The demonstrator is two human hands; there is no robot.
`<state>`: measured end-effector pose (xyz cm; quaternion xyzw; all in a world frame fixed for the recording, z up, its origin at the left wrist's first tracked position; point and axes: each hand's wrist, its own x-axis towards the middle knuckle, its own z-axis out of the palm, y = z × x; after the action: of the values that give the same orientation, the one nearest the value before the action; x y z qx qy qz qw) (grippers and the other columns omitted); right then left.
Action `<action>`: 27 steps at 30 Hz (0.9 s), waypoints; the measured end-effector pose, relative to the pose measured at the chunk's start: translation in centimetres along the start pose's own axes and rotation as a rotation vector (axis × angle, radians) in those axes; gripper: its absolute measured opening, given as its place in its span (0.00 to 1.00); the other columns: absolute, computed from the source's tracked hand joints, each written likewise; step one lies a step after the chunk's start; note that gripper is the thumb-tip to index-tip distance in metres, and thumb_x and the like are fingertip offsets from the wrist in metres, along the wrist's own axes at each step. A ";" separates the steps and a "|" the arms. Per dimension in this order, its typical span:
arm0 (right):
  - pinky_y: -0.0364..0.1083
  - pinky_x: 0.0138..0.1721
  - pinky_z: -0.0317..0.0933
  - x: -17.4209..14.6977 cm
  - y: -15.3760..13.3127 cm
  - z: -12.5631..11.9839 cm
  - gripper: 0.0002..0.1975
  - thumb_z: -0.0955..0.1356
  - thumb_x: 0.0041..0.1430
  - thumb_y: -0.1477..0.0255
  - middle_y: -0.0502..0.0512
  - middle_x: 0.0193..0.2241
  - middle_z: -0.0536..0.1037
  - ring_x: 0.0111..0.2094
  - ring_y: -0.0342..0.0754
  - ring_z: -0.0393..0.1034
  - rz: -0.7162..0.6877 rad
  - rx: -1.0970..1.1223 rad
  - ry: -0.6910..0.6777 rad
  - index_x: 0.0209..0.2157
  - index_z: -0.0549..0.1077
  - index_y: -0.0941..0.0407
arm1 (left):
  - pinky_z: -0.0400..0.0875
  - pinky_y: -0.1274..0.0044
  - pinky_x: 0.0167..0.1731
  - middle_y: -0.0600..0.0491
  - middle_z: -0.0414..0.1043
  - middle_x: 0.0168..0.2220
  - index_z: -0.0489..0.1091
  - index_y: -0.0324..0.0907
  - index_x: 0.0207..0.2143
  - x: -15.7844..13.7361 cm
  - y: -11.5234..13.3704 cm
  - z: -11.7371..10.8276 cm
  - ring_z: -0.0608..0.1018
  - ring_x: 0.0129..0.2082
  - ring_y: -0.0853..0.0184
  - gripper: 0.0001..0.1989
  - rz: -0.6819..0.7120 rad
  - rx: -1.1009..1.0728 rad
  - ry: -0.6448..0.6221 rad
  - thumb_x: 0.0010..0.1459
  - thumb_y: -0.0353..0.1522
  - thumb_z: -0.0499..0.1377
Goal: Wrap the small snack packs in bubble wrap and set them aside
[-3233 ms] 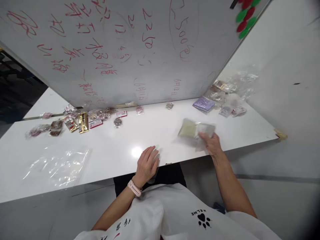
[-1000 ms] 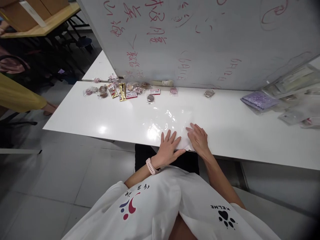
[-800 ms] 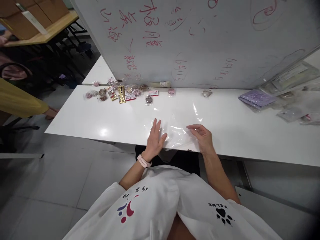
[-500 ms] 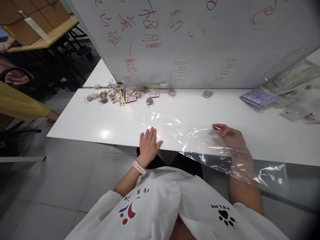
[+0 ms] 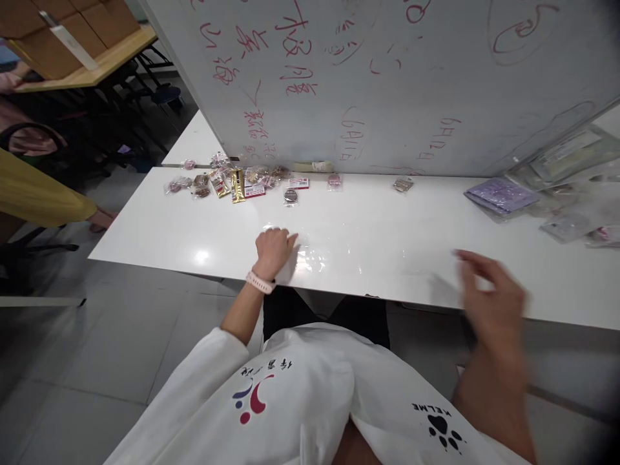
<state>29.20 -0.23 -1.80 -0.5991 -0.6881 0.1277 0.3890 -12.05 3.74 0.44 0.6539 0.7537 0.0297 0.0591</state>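
Observation:
A clear plastic bag (image 5: 339,255) lies flat and hard to see on the white table (image 5: 165,226), near its front edge. My left hand (image 5: 272,248), with a pink watch on the wrist, is curled into a fist on the bag's left end, where the film is bunched and shiny. My right hand (image 5: 489,300) is blurred, with its fingers apart and nothing in them. It hovers over the table's front edge, well to the right of the bag.
Small snack packets (image 5: 232,184) are strewn along the back left under a whiteboard (image 5: 387,84) with red writing. A purple packet (image 5: 501,195) and filled clear bags (image 5: 571,223) lie at the right. Another person's yellow sleeve (image 5: 43,200) shows at the far left.
My right hand had pulled the bag out sideways past the table edge; it has let go and swung right. The bag now lies flat. My left hand went from flat to a fist.

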 end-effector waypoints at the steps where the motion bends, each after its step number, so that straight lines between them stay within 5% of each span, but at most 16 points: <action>1: 0.64 0.56 0.62 0.6 -1.7 2.7 0.22 0.60 0.68 0.55 0.58 0.56 0.74 0.58 0.60 0.67 -0.014 -0.043 -0.064 0.58 0.71 0.45 | 0.69 0.67 0.36 0.43 0.76 0.38 0.76 0.41 0.43 1.8 -0.2 -0.3 0.76 0.40 0.54 0.22 -0.033 -0.035 0.052 0.69 0.42 0.46; 4: 0.63 0.63 0.55 1.9 -4.9 10.3 0.26 0.57 0.69 0.54 0.59 0.65 0.64 0.66 0.60 0.56 -0.198 -0.204 -0.354 0.60 0.71 0.51 | 0.70 0.65 0.44 0.42 0.72 0.54 0.68 0.42 0.55 7.0 -0.5 -0.7 0.70 0.56 0.51 0.18 -0.060 -0.089 0.147 0.66 0.36 0.52; 7: 0.64 0.67 0.44 2.0 -5.6 14.2 0.28 0.54 0.71 0.56 0.56 0.70 0.53 0.71 0.58 0.44 -0.235 -0.377 -0.482 0.66 0.63 0.50 | 0.70 0.62 0.48 0.41 0.66 0.59 0.61 0.43 0.61 10.9 -0.4 -0.3 0.66 0.60 0.49 0.26 -0.069 -0.128 0.080 0.62 0.35 0.57; 14: 0.61 0.69 0.38 1.5 -5.2 14.2 0.29 0.51 0.72 0.55 0.55 0.71 0.50 0.72 0.55 0.40 -0.240 -0.428 -0.490 0.68 0.59 0.48 | 0.69 0.59 0.52 0.38 0.59 0.62 0.52 0.46 0.67 14.7 0.7 1.6 0.63 0.62 0.47 0.38 -0.055 -0.124 0.052 0.57 0.37 0.61; 20: 0.60 0.69 0.38 1.6 -5.4 14.4 0.29 0.51 0.72 0.56 0.54 0.71 0.51 0.72 0.54 0.40 -0.239 -0.415 -0.470 0.68 0.59 0.48 | 0.67 0.62 0.53 0.37 0.58 0.61 0.55 0.43 0.66 17.3 0.7 1.9 0.66 0.60 0.48 0.36 -0.005 -0.140 0.066 0.55 0.23 0.57; 27: 0.62 0.68 0.40 1.6 -5.3 14.3 0.27 0.52 0.72 0.56 0.53 0.70 0.52 0.71 0.56 0.42 -0.257 -0.362 -0.434 0.68 0.57 0.45 | 0.69 0.66 0.43 0.40 0.64 0.55 0.64 0.42 0.60 17.9 1.7 2.0 0.73 0.50 0.52 0.28 0.160 -0.175 0.201 0.56 0.24 0.54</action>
<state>15.56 4.09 -7.31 -0.5254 -0.8367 0.0778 0.1331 -12.62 21.65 -2.28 0.6978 0.6960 0.1653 0.0377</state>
